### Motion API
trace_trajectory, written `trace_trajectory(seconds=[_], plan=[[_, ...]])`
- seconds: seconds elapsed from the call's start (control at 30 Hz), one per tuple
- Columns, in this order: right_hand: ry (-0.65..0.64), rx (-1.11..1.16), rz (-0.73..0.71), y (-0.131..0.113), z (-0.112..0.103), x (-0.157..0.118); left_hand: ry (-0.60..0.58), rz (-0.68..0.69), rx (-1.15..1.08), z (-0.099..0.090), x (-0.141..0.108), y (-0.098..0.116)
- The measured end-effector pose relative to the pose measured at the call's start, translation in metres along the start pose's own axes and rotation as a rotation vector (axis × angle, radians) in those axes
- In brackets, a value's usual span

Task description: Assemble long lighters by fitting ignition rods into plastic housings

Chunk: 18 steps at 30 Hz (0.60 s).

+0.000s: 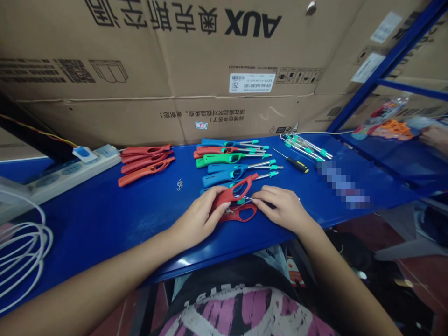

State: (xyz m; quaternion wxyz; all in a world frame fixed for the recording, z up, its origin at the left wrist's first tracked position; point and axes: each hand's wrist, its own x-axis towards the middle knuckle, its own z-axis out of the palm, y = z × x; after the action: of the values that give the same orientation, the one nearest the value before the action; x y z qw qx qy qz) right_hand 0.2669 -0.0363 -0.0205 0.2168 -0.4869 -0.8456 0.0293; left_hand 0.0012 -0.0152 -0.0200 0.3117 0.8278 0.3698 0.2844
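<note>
cdbd backdrop (196,60); blue tbl (140,210); blue frame (385,68); red tile flr (418,268)

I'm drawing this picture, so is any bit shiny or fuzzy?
In the head view, the blue table has a sheen near its front edge; a pixelated patch covers part of its right side; another person's hand at far right looks soft, while the red casing in the left hand looks clearer.

Red casing (227,194), blue tabletop (147,214)
</note>
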Motion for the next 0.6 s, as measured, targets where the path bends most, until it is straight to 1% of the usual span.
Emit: trace_trajectory(seconds=[0.07, 0.17, 0.37, 0.47, 0.5, 0.53, 0.6], plan=[[0.009, 0.007, -0.021, -0.001, 0.0024, 0.0012, 0.01, 0.003, -0.011, -0.0017, 0.0009, 0.0007], [0.0, 0.034, -0.031, -0.0019, 0.0045, 0.0026, 0.057, -0.013, -0.058, -0.0035, 0.002, 0.0013], [-0.015, 0.061, -0.002, -0.0009, 0.0045, 0.002, 0.198, -0.047, -0.277, -0.0042, 0.0049, -0.0026], [-0.006, 0.083, 0.003, -0.0004, 0.0049, 0.0015, 0.258, -0.085, -0.253, -0.0069, 0.0062, -0.0043], [-0.001, 0.086, 0.0, -0.0003, 0.0052, 0.0015, 0.247, -0.096, -0.21, -0.0081, 0.0062, -0.0042], [0.001, 0.087, -0.003, -0.0002, 0.0055, 0.0016, 0.21, -0.099, -0.154, -0.0092, 0.006, -0.0037], [-0.003, 0.081, -0.01, 0.0002, 0.0061, 0.0018, 0.092, -0.086, -0.011, -0.0103, 0.0049, -0.0017]])
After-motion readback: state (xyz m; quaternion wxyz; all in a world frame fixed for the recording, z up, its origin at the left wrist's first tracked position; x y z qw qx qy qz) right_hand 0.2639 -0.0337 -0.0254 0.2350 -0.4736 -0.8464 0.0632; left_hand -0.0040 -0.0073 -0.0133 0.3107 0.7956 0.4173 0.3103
